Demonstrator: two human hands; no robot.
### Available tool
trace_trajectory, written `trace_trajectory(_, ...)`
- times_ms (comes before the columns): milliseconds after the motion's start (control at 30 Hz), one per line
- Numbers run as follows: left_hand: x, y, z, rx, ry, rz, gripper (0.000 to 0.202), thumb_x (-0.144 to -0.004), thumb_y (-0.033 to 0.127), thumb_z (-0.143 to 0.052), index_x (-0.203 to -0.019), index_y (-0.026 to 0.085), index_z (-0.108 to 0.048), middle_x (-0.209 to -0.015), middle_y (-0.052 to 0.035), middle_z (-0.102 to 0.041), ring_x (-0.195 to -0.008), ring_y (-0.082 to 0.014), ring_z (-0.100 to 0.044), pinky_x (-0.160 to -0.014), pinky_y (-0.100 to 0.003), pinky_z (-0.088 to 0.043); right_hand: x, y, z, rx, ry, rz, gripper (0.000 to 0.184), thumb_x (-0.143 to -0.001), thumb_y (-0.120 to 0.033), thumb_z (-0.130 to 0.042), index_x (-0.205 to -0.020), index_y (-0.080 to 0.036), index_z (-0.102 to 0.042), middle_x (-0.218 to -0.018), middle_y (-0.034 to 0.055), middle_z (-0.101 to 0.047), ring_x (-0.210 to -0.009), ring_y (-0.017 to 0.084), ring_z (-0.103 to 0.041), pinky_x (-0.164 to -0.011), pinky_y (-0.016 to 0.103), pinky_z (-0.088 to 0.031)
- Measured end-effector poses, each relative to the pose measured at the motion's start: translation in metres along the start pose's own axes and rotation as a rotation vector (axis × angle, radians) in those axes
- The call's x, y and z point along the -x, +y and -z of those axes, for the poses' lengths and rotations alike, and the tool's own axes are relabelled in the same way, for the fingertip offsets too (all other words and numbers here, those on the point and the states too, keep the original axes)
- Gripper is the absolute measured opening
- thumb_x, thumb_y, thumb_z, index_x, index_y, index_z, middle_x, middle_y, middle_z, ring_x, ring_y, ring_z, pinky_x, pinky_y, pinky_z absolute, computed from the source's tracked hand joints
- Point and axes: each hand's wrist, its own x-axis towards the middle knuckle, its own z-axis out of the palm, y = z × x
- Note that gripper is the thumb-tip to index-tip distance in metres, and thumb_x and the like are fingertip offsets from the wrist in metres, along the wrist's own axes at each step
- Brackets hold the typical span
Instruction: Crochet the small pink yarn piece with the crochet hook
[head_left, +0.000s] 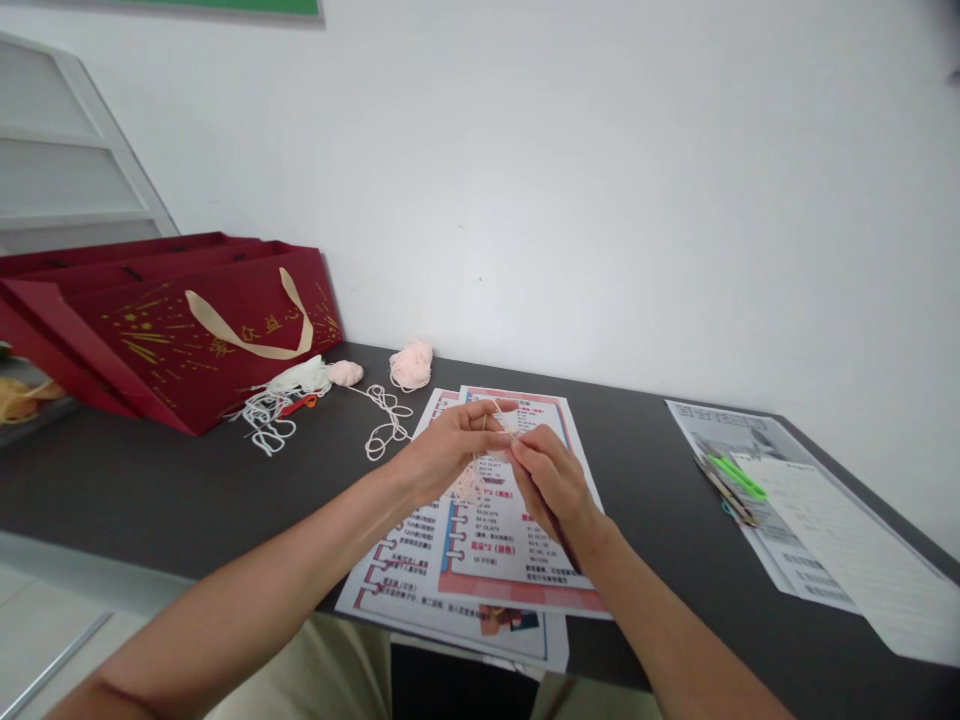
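Observation:
My left hand is closed on pale pink yarn, with a strand running over its raised fingers. Against its fingertips, my right hand is closed in a pinch around what looks like a crochet hook, mostly hidden in the fist. The small piece of work between the fingertips is too covered to make out. Below the left hand hangs a loose bunch of pale pink yarn. Both hands are above printed pattern sheets that overlap on the dark table.
A pale pink yarn ball sits near the wall. Left of it lie a smaller pink ball, white yarn and a red-orange tool. A dark red gift bag stands at left. Green-handled scissors rest on papers at right.

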Motion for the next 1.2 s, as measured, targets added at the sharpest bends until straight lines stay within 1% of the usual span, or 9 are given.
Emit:
trace_trajectory(100,0.000,-0.003,-0.003,0.080,0.063,0.015,0.042,-0.067,0.016,-0.075,-0.107,0.011,-0.063,-0.066,0.0039,-0.057,-0.062,-0.0064,-0.051,-0.068,-0.022,-0.038,0.001,-0.003,-0.004,0.110,0.009,-0.016,0.024,-0.086,-0.002,-0.046,-0.101,-0.020,-0.049,-0.085,0.0069,-0.053,-0.075,0.020,-0.049,-0.063,0.033,-0.044)
trace_trajectory(233,0.000,-0.005,-0.006,-0.077,0.150,-0.128,0.042,-0.070,0.016,-0.072,-0.110,0.013,-0.061,-0.065,0.0040,-0.057,-0.066,-0.0090,-0.053,-0.071,-0.025,-0.039,-0.002,-0.012,-0.006,0.025,0.054,-0.184,0.016,-0.087,-0.004,-0.046,-0.091,-0.020,-0.048,-0.080,0.0042,-0.052,-0.073,0.017,-0.050,-0.063,0.031,-0.043)
trace_trajectory(400,-0.003,-0.002,0.005,-0.274,0.140,-0.242,0.035,-0.073,0.016,-0.068,-0.107,0.019,-0.063,-0.072,0.0037,-0.057,-0.070,-0.0102,-0.053,-0.072,-0.026,-0.039,-0.009,-0.016,0.003,-0.271,0.206,-0.503,0.008,-0.087,-0.015,-0.054,-0.083,-0.021,-0.052,-0.070,-0.0014,-0.052,-0.060,0.012,-0.048,-0.057,0.026,-0.039)
trace_trajectory(500,-0.005,0.001,0.011,-0.383,0.117,-0.295,0.009,-0.074,0.017,-0.068,-0.083,0.017,-0.066,-0.089,-0.0019,-0.062,-0.085,-0.0142,-0.056,-0.076,-0.028,-0.039,-0.017,-0.014,0.008,-0.625,0.303,-0.759,0.015,-0.086,-0.020,-0.056,-0.072,-0.020,-0.051,-0.056,-0.0050,-0.046,-0.050,0.009,-0.041,-0.049,0.025,-0.033)
trace_trajectory(600,-0.005,0.002,0.013,-0.445,0.084,-0.303,0.017,-0.076,0.019,-0.066,-0.094,0.018,-0.066,-0.085,-0.0013,-0.062,-0.084,-0.0143,-0.055,-0.079,-0.030,-0.039,-0.024,-0.010,0.011,-0.996,0.357,-0.918,0.023,-0.084,-0.020,-0.056,-0.063,-0.019,-0.046,-0.051,-0.0060,-0.043,-0.045,0.008,-0.036,-0.045,0.023,-0.028)
trace_trajectory(667,-0.006,0.003,0.014,-0.419,0.062,-0.270,0.032,-0.076,0.019,-0.066,-0.108,0.019,-0.063,-0.077,0.0014,-0.059,-0.075,-0.0123,-0.054,-0.076,-0.030,-0.039,-0.025,-0.009,0.014,-1.045,0.333,-0.929,0.023,-0.083,-0.020,-0.057,-0.063,-0.019,-0.047,-0.051,-0.0056,-0.044,-0.045,0.008,-0.036,-0.045,0.023,-0.027)
trace_trajectory(833,-0.006,0.009,0.018,-0.321,0.013,-0.205,0.037,-0.076,0.019,-0.068,-0.112,0.019,-0.063,-0.075,0.0030,-0.056,-0.070,-0.0101,-0.053,-0.071,-0.028,-0.038,-0.020,-0.005,0.024,-0.687,0.199,-0.767,0.013,-0.081,-0.020,-0.063,-0.070,-0.018,-0.057,-0.055,-0.0039,-0.050,-0.051,0.009,-0.043,-0.050,0.025,-0.030)
trace_trajectory(1067,-0.004,0.010,0.016,-0.233,-0.041,-0.200,0.045,-0.073,0.017,-0.072,-0.116,0.020,-0.060,-0.074,0.0043,-0.056,-0.076,-0.0105,-0.056,-0.076,-0.027,-0.039,-0.024,0.000,0.016,-1.261,0.208,-0.901,0.016,-0.082,-0.021,-0.059,-0.069,-0.019,-0.050,-0.054,-0.0048,-0.046,-0.049,0.009,-0.038,-0.046,0.022,-0.027)
trace_trajectory(1200,-0.003,0.004,0.009,-0.161,-0.048,-0.174,0.049,-0.073,0.016,-0.072,-0.119,0.020,-0.057,-0.073,0.0042,-0.059,-0.070,-0.0093,-0.056,-0.073,-0.026,-0.040,-0.018,-0.008,0.001,-1.108,0.228,-0.815,0.014,-0.088,-0.023,-0.052,-0.075,-0.021,-0.048,-0.059,-0.0043,-0.048,-0.052,0.010,-0.041,-0.049,0.024,-0.034)
